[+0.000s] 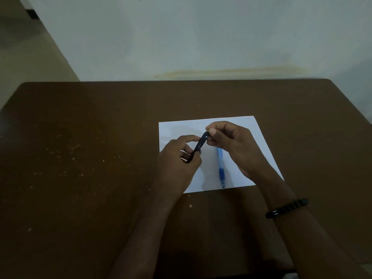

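While the left hand [181,160] pinches the lower end of the black pen [200,144] between thumb and curled fingers, the right hand [227,141] pinches its upper end with thumb and fingertips. The pen is held tilted, clear of the paper [251,133], which lies on the table [80,137]. A blue pen [221,168] lies on the paper, partly under the right hand, tip toward the person. A dark bracelet [287,208] circles the right wrist.

Risks (judged): the two-ended grip suggests the pen is being pulled or twisted apart. If the ends part suddenly, a small piece such as a cap, spring or refill could jump free and roll off the table. A slipping pinch would drop the pen onto the blue pen and could knock it off the sheet. An exposed tip might mark the paper.

Writing: a small pale mark shows near the black pen's upper end, too small to read. No brand is legible on either pen, and the paper appears blank.
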